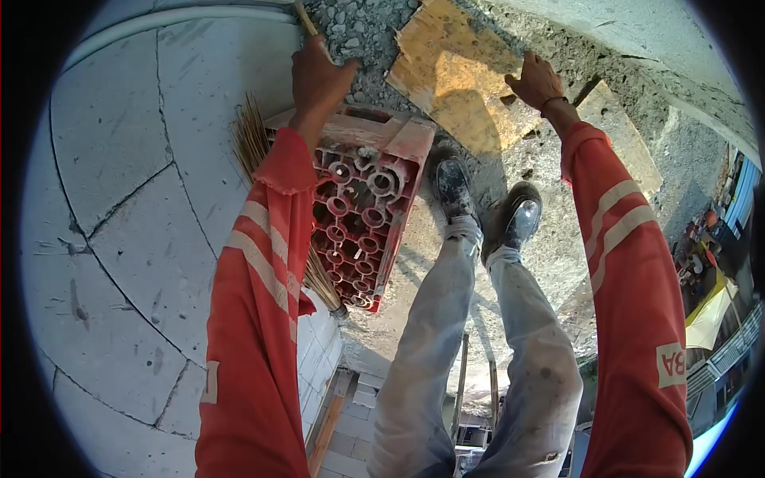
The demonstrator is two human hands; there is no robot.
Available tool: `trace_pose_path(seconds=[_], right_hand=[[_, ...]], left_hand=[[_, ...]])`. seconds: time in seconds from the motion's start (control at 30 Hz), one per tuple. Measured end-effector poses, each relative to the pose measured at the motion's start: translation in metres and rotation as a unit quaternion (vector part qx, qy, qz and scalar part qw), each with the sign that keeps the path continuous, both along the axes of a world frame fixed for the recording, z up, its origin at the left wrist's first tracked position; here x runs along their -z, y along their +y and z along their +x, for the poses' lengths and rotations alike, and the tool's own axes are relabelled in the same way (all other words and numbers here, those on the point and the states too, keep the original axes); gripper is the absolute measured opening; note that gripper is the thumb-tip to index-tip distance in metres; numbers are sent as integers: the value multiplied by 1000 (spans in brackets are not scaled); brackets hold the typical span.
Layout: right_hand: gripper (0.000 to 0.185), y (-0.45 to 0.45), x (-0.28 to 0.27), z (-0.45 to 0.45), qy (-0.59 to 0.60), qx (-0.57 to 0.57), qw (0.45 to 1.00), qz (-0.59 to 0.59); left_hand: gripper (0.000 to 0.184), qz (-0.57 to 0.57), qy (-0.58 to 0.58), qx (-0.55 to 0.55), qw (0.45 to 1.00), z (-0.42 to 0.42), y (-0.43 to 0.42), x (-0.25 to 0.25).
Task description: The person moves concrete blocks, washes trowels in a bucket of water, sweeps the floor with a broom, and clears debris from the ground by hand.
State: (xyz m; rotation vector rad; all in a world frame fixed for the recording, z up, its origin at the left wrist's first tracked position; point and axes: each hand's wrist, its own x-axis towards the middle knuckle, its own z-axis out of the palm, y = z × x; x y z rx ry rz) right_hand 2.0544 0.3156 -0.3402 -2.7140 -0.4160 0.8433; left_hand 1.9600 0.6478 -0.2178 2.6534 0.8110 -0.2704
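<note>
My left hand (320,78) is at the upper left, with its fingers around a thin wooden stick (306,19) that runs up past the frame's top. Below that hand stands a dirty red plastic crate (406,163) with round compartments. My right hand (535,81) is held out at the upper right, fingers spread with nothing between them. Just left of it lies a worn yellowish board (458,76), partly in shadow.
A wall of pale blocks (119,183) rises on the left, with a twig broom (252,137) between it and the crate. Grey rubble (355,32) lies at the top. Another board (621,131) lies at the right. A drop with objects far below shows at the right edge.
</note>
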Motion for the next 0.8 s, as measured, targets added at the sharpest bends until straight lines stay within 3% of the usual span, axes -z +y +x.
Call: trace_pose_path(seconds=[0.07, 0.17, 0.23, 0.3, 0.37, 0.4, 0.43, 0.47, 0.5, 0.53, 0.6, 0.63, 0.7, 0.8], right_hand=[[67, 27, 20, 4, -5, 16, 1000, -13], [67, 37, 39, -2, -108, 88, 990, 31], [56, 23, 25, 4, 4, 115, 984, 138], [40, 8, -29, 0, 131, 119, 955, 238], [27, -6, -85, -24, 140, 105, 943, 284], [25, -14, -111, -38, 116, 133, 944, 280], [25, -23, -134, -51, 96, 163, 942, 276], [23, -39, -141, -65, 68, 188, 935, 292], [22, -53, -146, -76, 38, 212, 927, 308], [22, -59, -162, -81, 33, 210, 928, 305], [17, -74, -197, -87, 69, 293, 908, 291], [15, -78, -208, -91, 63, 298, 911, 278], [12, -85, -223, -99, 52, 315, 907, 276], [13, -85, -256, -94, 94, 326, 896, 286]], left_hand=[[55, 30, 125, -14, 992, 24, 47, 65], [39, -17, 183, 109, 977, 26, 93, 140], [33, 22, 263, 179, 948, 26, 106, 167], [32, 45, 321, 223, 919, 18, 108, 164], [32, 77, 173, 99, 977, 7, 109, 147], [32, 73, 170, 97, 978, 9, 100, 138], [37, 72, 93, 22, 993, 13, 83, 125], [45, 72, 13, -51, 996, 18, 65, 109], [45, 69, 8, -52, 996, 25, 44, 83], [48, -90, -94, -200, 971, 31, 15, 50], [54, -328, -151, -379, 852, 30, -29, -14], [56, -407, -113, -414, 806, 25, -44, -41], [52, -611, -57, -338, 714, -2, -64, -54], [53, -685, -19, -302, 662, -30, -136, -75]])
